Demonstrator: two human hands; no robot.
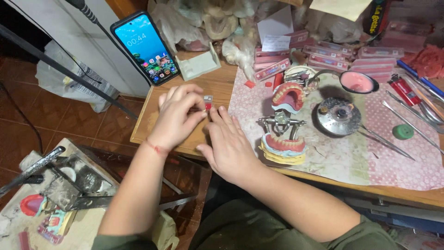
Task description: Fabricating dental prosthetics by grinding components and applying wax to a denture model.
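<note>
Both hands close together at the desk's point(185, 139) left near edge: left hand point(175, 115) curled, fingertips pinching a small red-and-white strip point(208, 102); right hand point(229, 143) lying flat and spread, palm down, index tip just beside that strip. Strip thus between the two hands, at the left fingertips, slightly far of the right knuckles, above bare wood. Easy to drop, judging by the light pinch: small piece, desk edge near, tiled floor point(69, 125) below on the left, so a slip could send it off the wood and out of reach. Also a risk on the right: denture model on its articulator point(284, 125) standing just beside the right hand, so a careless sweep of that wrist could knock it over onto the patterned mat point(347, 153). Phone point(145, 46) leaning far left, metal burner point(340, 115) and pink bowl point(357, 82) well apart to the right.
</note>
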